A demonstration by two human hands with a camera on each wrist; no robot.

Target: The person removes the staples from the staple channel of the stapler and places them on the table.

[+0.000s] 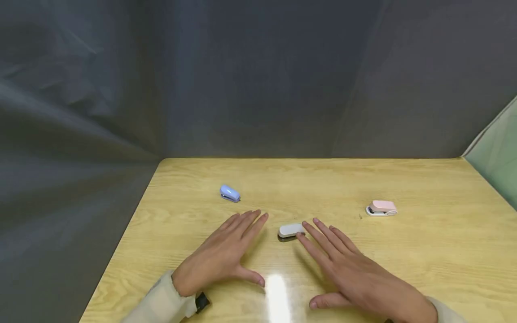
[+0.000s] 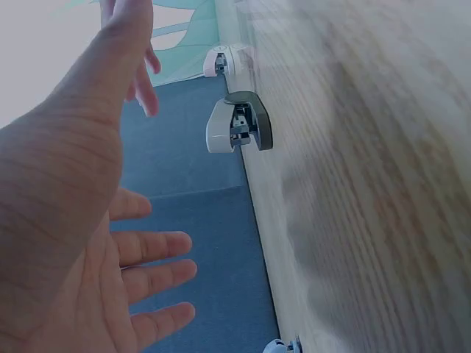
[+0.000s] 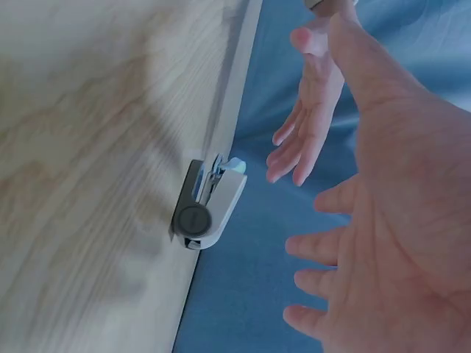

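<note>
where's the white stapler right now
In the head view, the white stapler lies mid-table between both hands, at the right hand's fingertips.

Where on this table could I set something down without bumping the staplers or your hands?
The widest bare stretch of the table lies right of the right hand, below the pink stapler. The far strip behind the blue stapler is also bare. It is crowded around the white stapler, between the right hand and the left hand.

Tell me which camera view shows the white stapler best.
The left wrist view: the white stapler is sharp there, end-on, showing its dark base and metal inside. The right wrist view shows it from the other end, slightly blurred. In the head view it is small, beside the right hand.
</note>
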